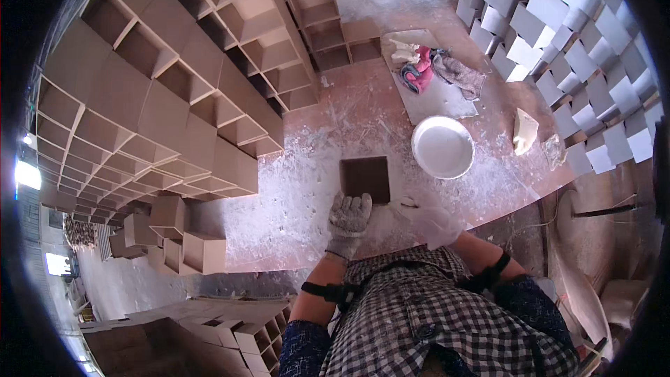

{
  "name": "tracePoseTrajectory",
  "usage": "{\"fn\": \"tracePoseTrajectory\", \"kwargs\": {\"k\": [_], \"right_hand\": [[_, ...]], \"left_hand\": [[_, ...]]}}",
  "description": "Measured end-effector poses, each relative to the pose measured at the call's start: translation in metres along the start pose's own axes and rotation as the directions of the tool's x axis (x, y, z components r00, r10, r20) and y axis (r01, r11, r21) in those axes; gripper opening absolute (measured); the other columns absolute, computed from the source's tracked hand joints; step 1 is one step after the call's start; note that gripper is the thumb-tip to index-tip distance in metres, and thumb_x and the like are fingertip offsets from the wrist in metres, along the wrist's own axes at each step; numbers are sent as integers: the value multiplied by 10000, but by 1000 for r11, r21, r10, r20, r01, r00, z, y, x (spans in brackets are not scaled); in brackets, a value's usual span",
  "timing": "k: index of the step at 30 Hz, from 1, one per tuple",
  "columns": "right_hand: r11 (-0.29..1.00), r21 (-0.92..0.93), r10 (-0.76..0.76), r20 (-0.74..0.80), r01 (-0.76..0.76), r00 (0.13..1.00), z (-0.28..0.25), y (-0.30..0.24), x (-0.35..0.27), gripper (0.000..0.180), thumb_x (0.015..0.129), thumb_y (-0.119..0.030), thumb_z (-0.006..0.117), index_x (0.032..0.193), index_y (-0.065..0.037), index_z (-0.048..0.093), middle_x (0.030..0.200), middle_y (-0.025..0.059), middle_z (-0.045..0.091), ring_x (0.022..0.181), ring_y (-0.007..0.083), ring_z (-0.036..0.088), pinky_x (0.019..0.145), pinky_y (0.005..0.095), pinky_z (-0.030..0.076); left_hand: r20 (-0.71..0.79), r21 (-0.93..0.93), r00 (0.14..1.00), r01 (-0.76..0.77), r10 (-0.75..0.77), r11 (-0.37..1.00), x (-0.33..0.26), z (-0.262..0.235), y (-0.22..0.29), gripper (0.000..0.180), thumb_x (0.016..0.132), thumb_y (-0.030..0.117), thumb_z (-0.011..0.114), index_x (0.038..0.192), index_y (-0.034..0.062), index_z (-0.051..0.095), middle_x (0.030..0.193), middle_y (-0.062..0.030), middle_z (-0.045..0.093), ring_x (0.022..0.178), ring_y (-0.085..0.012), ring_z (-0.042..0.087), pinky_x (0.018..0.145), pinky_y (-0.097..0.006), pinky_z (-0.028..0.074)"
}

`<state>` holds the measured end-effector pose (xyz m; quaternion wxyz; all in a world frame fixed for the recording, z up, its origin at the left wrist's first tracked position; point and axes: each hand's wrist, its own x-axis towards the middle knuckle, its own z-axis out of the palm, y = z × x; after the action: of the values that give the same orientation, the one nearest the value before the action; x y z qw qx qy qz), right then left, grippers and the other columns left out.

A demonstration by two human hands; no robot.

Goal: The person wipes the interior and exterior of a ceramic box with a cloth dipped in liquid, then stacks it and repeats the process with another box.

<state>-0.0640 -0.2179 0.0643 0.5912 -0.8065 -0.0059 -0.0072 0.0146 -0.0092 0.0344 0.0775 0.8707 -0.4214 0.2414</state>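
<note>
An open square box [387, 167] with a dark hollow inside stands on the dusty worktable in front of me. My left hand [351, 215], in a whitish work glove, has its fingers curled over the box's near left rim. At the near right corner is my right hand [426, 220], covered in something white and smeared by motion. Its fingers cannot be made out, nor whether it touches the box. Beyond the right hand sits a round white bowl [471, 153] with whitish contents.
Stacks of open brown boxes [167, 105] rise along the left, with a few loose ones [202, 251] at the table's near left. A board [419, 105] bears crumpled cloths [457, 75]. A cream-coloured lump [525, 131] lies right of the bowl. Pale stacked pieces [548, 10] line the far right.
</note>
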Motion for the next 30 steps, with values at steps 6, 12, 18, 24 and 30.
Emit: {"fn": "tracePoseTrajectory", "kwargs": {"k": [6, 12, 18, 24, 30], "right_hand": [[862, 385, 419, -177, -329, 891, -34, -23, -16, 26, 883, -54, 580, 888, -32, 594, 830, -21, 572, 744, 60, 523, 647, 235, 447], [804, 585, 331, -297, -103, 895, -45, -18, 2, 54, 880, -49, 555, 827, -56, 554, 803, -38, 515, 716, 45, 471, 610, 232, 403], [836, 543, 272, -291, -76, 917, -46, -31, 42, 134, 875, -69, 546, 758, -82, 481, 738, -40, 452, 670, 50, 426, 586, 227, 373], [825, 563, 209, -240, -40, 948, -22, -11, 86, 191, 897, -92, 539, 718, -86, 471, 695, -27, 440, 646, 57, 420, 555, 211, 342], [921, 375, 238, -322, -108, 916, 45, -22, 49, 114, 899, -74, 568, 787, -50, 574, 754, -31, 529, 692, 66, 483, 596, 227, 406]], "left_hand": [[157, 22, 981, 112, -114, 993, 33, 10, 21, 200, 819, 280, 621, 880, 98, 566, 672, -45, 551, 672, -185, 584, 717, -417, 452], [263, -284, 914, 380, -309, 880, 86, 1, 48, 351, 856, 321, 605, 1085, 60, 549, 870, -114, 644, 808, -242, 629, 736, -456, 451], [24, -285, 1000, 6, 1, 959, 42, -17, -13, 519, 854, 359, 584, 1266, 53, 508, 1173, -111, 595, 1155, -309, 525, 953, -463, 413], [215, -91, 969, -105, 123, 990, 25, 26, -40, 448, 781, 273, 605, 1194, 102, 565, 1216, -96, 538, 1277, -319, 424, 1074, -469, 331], [20, -54, 992, -124, 125, 991, 10, 49, -39, 376, 776, 204, 567, 1135, 101, 599, 1196, -109, 536, 1285, -327, 416, 1095, -483, 310]]}}
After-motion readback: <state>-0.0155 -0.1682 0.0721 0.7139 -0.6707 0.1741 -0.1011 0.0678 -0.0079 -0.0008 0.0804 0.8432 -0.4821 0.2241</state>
